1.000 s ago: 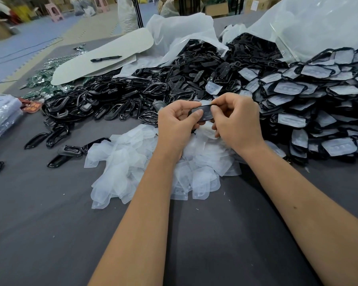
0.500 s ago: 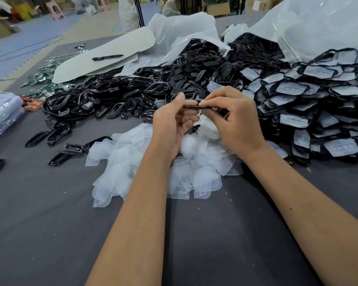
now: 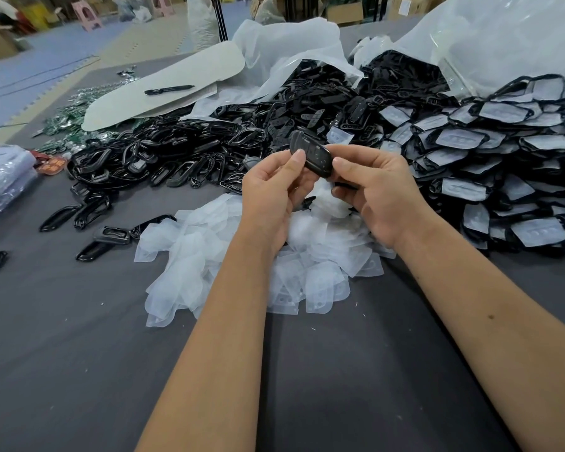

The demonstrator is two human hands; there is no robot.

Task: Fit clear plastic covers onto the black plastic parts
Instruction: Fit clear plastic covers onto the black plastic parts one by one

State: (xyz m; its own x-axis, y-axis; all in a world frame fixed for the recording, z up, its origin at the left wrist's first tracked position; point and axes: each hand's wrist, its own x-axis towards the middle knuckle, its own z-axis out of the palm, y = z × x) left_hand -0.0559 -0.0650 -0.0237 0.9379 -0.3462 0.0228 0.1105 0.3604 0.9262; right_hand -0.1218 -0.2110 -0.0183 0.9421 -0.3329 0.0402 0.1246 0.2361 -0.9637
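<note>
Part (image 3: 312,154) sits raised above the surface (image 3: 79,353), pinched between both hands: the left hand (image 3: 271,187) grips its near-left end with thumb on top and fingers curled beneath, and the right hand (image 3: 377,190) pinches the other end, thumb tip on its upper face. Whether a cover is already on it is hard to tell; the face looks dark and glossy, so any film over it is not clearly seen.

Judged from this, the step is seating or checking a cover on this piece. To do it well, the thumbs should work along the rim from one end to the other, pressing the edge down evenly rather than squeezing the middle, which would likely bow the thin film and pop a corner free. Keeping the part tilted toward the eyes, as it is now, helps show any lifted edge.

Loose covers (image 3: 242,256) lie heaped on the surface directly under the hands, within easy reach. Bare parts (image 3: 183,148) are piled behind and to the left; finished pieces (image 3: 503,158) are stacked to the right, just beside the right hand, a likely spot for this one once it is fitted.
</note>
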